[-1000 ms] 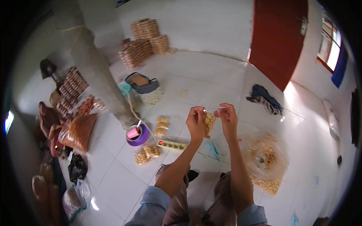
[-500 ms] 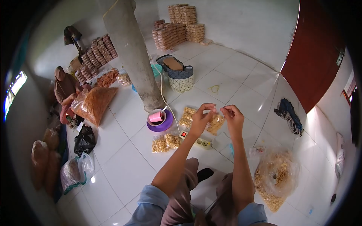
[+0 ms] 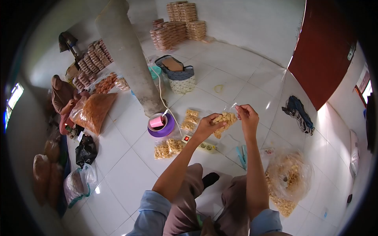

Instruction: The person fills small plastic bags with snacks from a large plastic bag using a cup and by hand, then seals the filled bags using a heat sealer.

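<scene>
A small clear plastic bag of pale yellow snack pieces [image 3: 226, 121] hangs between my hands above the floor. My left hand [image 3: 208, 127] is closed around the bag's left side, thumb over the filled part. With pinched fingers, my right hand [image 3: 249, 115] grips the clear upper edge of the same bag. Beyond my left wrist lies a filled snack bag [image 3: 190, 119], and more filled bags [image 3: 168, 148] rest left of my forearm. A power strip [image 3: 204, 146] partly shows behind my left arm. Beside my right forearm is a light blue tool-like object [image 3: 241, 156], partly hidden.
A large open bag of snack pieces [image 3: 289, 179] stands at right. Left of the power strip is a purple basin [image 3: 168, 129] holding a pink roll, near a concrete pillar [image 3: 134, 59]. A tote bag [image 3: 180, 80] stands behind. Another person [image 3: 63, 98] sits at left by an orange-filled sack [image 3: 96, 112].
My left hand has moved down from the bag's top edge to its filled side. The bag is raised and tilted, while my right hand still pinches its top. The view has shifted slightly.
</scene>
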Available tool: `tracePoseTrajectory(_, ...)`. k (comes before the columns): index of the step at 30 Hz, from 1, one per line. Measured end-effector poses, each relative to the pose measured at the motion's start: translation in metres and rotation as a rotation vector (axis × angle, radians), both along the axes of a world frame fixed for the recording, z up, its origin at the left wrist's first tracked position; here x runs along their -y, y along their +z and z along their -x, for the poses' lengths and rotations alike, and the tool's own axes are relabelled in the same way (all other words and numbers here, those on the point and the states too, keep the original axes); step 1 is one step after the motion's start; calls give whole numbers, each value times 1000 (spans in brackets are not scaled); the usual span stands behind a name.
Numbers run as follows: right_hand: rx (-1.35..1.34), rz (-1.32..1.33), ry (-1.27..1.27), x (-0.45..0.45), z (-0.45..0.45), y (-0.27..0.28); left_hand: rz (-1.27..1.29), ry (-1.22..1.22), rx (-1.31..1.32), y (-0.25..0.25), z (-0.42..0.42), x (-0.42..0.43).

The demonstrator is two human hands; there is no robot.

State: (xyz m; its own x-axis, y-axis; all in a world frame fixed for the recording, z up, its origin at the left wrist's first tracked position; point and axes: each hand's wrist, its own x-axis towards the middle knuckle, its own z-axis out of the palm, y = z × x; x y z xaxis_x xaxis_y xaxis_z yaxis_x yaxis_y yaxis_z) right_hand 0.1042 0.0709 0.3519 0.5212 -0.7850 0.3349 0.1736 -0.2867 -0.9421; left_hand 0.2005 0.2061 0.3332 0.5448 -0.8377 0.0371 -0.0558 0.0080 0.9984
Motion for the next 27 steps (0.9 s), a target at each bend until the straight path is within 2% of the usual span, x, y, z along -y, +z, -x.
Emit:
tracePoseTrajectory(3, -20, -2, -3, 17, 8, -3, 81, -122, 35, -17, -9, 27)
tracePoseTrajectory(4, -53, 74, 7, 25, 10, -8, 79, -140, 28, -23, -10, 36)
tracePoseTrajectory(6, -137, 170, -14, 37, 13, -21, 77, -228, -89, -38, -11, 54)
tracePoseTrajectory(9, -175, 91, -71, 51, 18, -51, 1, -258, -140, -79, -8, 81)
tracePoseTrajectory(10, -209, 70, -84, 57, 19, -68, -17, -272, -175, -100, -6, 89)
tracePoseTrajectory(12, -224, 237, -118, 69, 21, -104, 49, -273, -323, -143, 0, 100)
tracePoseTrajectory(17, -364, 156, 23, 87, 34, -170, -13, -244, -449, -238, 13, 104)
tracePoseTrajectory(19, -373, 156, 75, 95, 40, -196, -54, -228, -471, -259, 17, 98)
tracePoseTrajectory(21, -440, -2, -121, 103, 54, -229, -179, -209, -503, -272, 21, 85)
tracePoseTrajectory(23, -529, -76, -140, 105, 77, -281, -190, -189, -493, -293, 26, 71)
tracePoseTrajectory(25, -814, 179, -206, 94, 103, -341, -182, -168, -473, -313, 31, 66)
tracePoseTrajectory(27, -850, 246, -226, 76, 106, -351, -187, -146, -480, -325, 36, 57)
